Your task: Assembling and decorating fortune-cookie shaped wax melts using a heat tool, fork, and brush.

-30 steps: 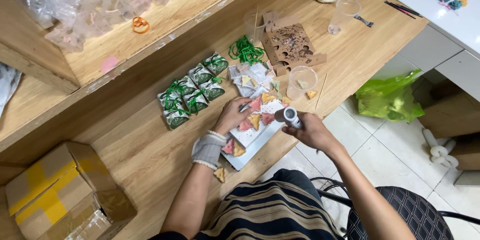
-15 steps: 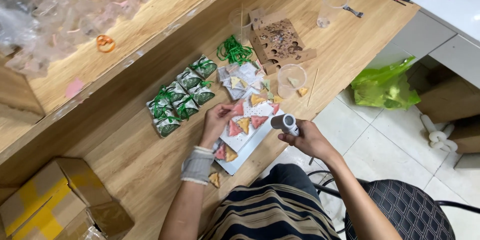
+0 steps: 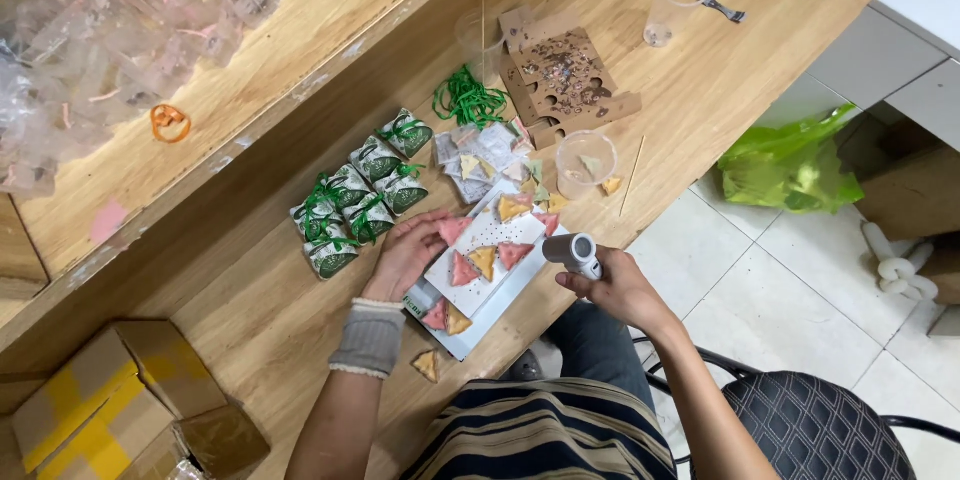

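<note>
White tray (image 3: pixel 487 292): flat, rectangular, lying at the near edge of the wooden table (image 3: pixel 690 70), carrying small triangular pieces (image 3: pixel 484 260) in pink and yellow; left hand (image 3: pixel 408 255), fingers loosely spread, resting on the tray's far-left side with its fingertips at a pink triangle (image 3: pixel 453 229); grey wristband (image 3: pixel 370 338) on that forearm; right hand (image 3: pixel 618 287) off the table's edge just right of the tray, fingers wrapped round a small grey cylinder (image 3: pixel 572 253); one yellow triangle (image 3: pixel 428 365) loose on the table beside the tray's near corner; green-wrapped packets (image 3: pixel 360 202) in a cluster just left of the tray; green ribbon heap (image 3: pixel 468 98) beyond; clear cup (image 3: pixel 585 162) near the tray's far end; brown perforated card (image 3: pixel 562 75) further off; cardboard box (image 3: pixel 110 410) at lower left.
</note>
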